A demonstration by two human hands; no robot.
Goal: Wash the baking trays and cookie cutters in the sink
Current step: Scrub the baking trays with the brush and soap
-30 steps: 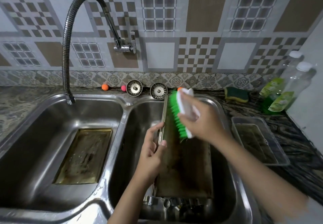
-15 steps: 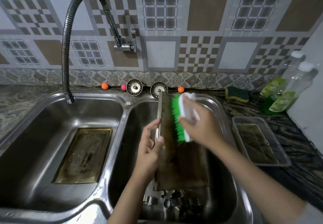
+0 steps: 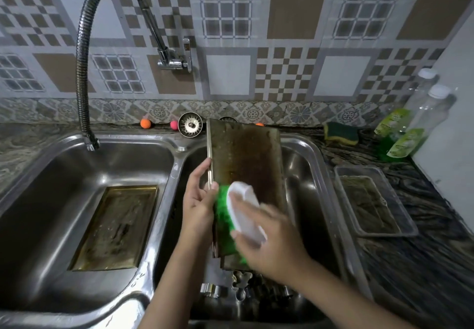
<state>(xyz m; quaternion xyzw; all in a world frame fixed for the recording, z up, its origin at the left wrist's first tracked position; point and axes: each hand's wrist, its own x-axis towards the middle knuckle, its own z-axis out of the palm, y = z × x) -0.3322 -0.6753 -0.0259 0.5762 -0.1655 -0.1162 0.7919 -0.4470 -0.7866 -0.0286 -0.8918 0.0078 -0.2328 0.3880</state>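
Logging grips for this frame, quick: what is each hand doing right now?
Left hand: closed on the left edge of the baking tray, propping it up.
Right hand: closed on the scrub brush, against the tray.

Right hand presses brush on tray.

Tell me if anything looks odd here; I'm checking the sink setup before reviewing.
The sink strainer sits on the back ledge rather than in a drain, with small balls beside it. Otherwise nothing stands out: the left hand steadies the tray while the right hand scrubs with the brush.
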